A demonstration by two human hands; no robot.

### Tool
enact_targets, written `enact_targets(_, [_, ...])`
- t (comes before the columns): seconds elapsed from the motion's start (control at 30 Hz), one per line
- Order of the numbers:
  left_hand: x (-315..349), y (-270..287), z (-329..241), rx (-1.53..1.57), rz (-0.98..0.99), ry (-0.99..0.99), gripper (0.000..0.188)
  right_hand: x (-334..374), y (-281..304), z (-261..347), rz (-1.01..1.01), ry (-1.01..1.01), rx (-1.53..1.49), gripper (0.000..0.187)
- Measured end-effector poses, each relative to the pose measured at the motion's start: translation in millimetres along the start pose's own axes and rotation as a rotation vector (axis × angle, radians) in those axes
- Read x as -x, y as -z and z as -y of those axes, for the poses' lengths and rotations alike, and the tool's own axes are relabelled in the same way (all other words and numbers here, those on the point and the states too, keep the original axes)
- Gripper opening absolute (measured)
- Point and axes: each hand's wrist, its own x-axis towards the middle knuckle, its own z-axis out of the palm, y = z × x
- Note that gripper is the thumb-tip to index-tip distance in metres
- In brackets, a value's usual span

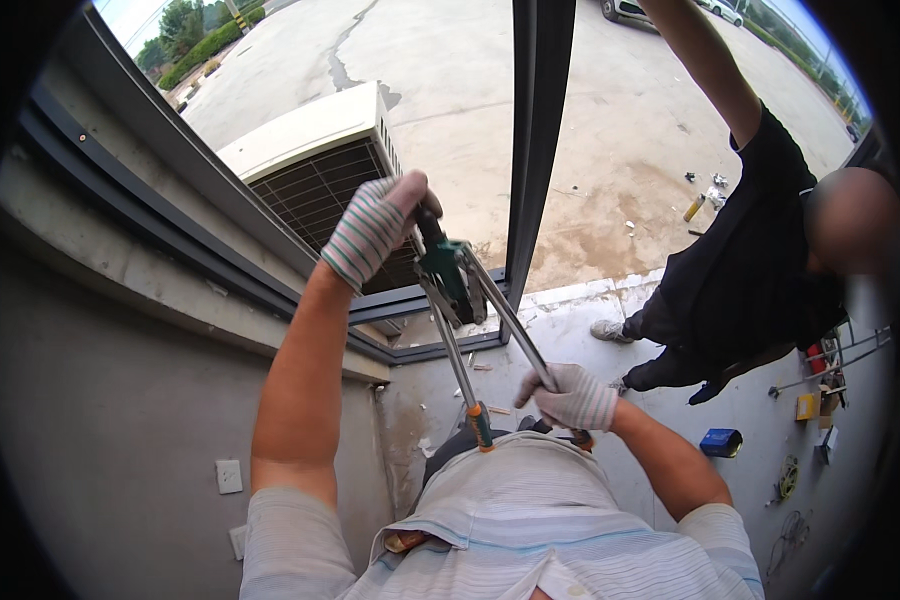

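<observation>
A two-handled lever riveter (pixel 444 268), with a dark green head and long silver arms, is held tilted in front of my body. My left hand (pixel 370 228), in a white glove with green stripes, is closed round the black end of its head. In a similar glove, my right hand (pixel 577 398) grips the right silver arm low down. The left arm's orange and green handle (pixel 480 428) rests against or close to my shirt; I cannot tell which. A dark metal window frame (pixel 535 150) stands just beyond the tool.
Outside the frame sits a white air-conditioner unit (pixel 315 140). At right, a person in black (pixel 745 250) stands with one arm raised. A blue box (pixel 720 442), a yellow box (pixel 805 407) and a cable coil (pixel 789 478) lie on the floor. Wall sockets (pixel 229 477) are at left.
</observation>
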Motion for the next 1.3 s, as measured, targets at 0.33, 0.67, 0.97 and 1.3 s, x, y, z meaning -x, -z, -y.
enact_targets(0.33, [44.4,-79.2,116.5,0.221,0.214,0.191,0.062,82.8,47.3,-39.0,-0.013,-0.319,0.396,0.015])
enact_targets(0.67, [112.5,-128.4,151.2,-0.119,0.336,0.159,0.053,105.8,22.8,-48.9,-0.190,-0.331,0.072,0.014])
enact_targets(0.97, [123.2,-108.4,184.5,-0.875,0.161,-0.255,0.026,131.8,38.0,-64.4,-0.305,-0.157,0.327,0.015])
enact_targets(1.3, [101.4,-30.8,113.1,-1.216,0.165,-0.443,0.020,138.3,74.5,-69.8,-0.318,0.122,0.546,0.007])
